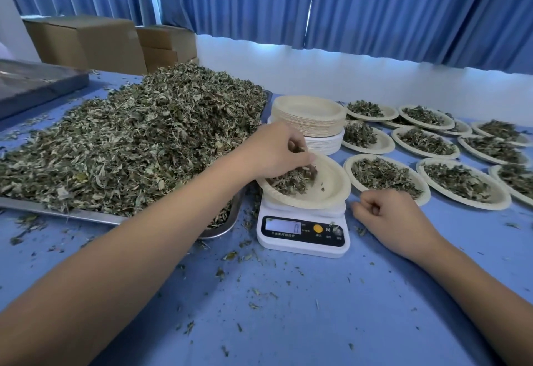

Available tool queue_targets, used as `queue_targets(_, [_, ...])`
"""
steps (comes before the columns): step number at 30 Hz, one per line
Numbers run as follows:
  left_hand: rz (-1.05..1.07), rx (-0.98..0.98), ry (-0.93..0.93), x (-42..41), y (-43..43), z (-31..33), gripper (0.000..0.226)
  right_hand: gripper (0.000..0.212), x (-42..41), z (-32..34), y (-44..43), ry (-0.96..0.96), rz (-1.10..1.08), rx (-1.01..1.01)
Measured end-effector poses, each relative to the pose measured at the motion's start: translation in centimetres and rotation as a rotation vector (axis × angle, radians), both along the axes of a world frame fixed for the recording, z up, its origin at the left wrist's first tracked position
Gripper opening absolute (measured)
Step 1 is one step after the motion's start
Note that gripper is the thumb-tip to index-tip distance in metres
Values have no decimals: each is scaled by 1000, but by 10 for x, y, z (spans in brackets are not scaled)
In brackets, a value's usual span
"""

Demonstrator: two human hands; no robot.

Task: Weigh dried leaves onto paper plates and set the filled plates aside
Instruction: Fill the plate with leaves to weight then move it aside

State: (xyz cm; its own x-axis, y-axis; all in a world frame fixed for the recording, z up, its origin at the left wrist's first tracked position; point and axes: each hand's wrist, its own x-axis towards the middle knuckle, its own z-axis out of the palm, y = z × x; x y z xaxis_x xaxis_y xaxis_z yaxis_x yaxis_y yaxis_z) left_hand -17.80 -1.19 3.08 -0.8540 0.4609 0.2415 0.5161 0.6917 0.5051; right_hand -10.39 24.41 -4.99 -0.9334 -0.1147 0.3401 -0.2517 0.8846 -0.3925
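A white digital scale (pixel 302 233) stands at the table's middle with a tilted paper plate (pixel 328 189) on top. A small heap of dried leaves (pixel 291 182) lies in the plate's left half. My left hand (pixel 277 149) hovers over that heap, fingers curled down around a bunch of leaves. My right hand (pixel 386 215) rests on the blue table to the right of the scale, fingers loosely curled, holding nothing. A big pile of dried leaves (pixel 138 140) fills a metal tray (pixel 86 215) on the left.
A stack of empty paper plates (pixel 308 117) stands behind the scale. Several filled plates (pixel 461 181) cover the table's right side. Another metal tray (pixel 34 83) lies far left, cardboard boxes (pixel 86 42) behind. Leaf crumbs litter the blue table (pixel 288 308).
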Motion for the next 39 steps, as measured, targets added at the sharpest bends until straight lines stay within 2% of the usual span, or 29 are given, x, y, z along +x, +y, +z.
queue_targets(3, [41, 141, 80, 6, -24, -4, 20, 53, 0, 0, 0, 5, -5, 6])
queue_targets(6, [6, 287, -4, 19, -47, -12, 20, 52, 0, 0, 0, 2, -16, 9])
queue_targets(10, [-18, 351, 16, 35, -73, -18, 26, 53, 1, 1, -2, 22, -10, 13])
queue_targets(12, [42, 274, 62, 41, -85, -24, 25, 53, 1, 1, -2, 27, -11, 10])
queue_targets(15, [187, -17, 60, 50, -99, -37, 24, 53, 1, 1, -2, 23, -19, 20])
queue_targets(17, [221, -217, 31, 54, -100, -44, 34, 52, 2, 1, -2, 21, -18, 23])
queue_targets(19, [237, -301, 58, 52, -96, -47, 43, 52, 2, 2, -2, 24, -16, 17])
queue_targets(25, [250, -396, 23, 21, -84, -49, 38, 52, 1, 2, -2, 14, -21, 24])
queue_targets(33, [284, -322, 28, -14, -80, -35, 46, 51, 1, 1, -2, 0, -27, 20])
queue_targets(36, [281, -190, -78, -13, -90, -23, 44, 51, 1, 2, -2, 4, -19, 19])
queue_targets(39, [162, -332, -234, -5, -102, -6, 28, 52, 1, 1, -2, 4, -18, 20])
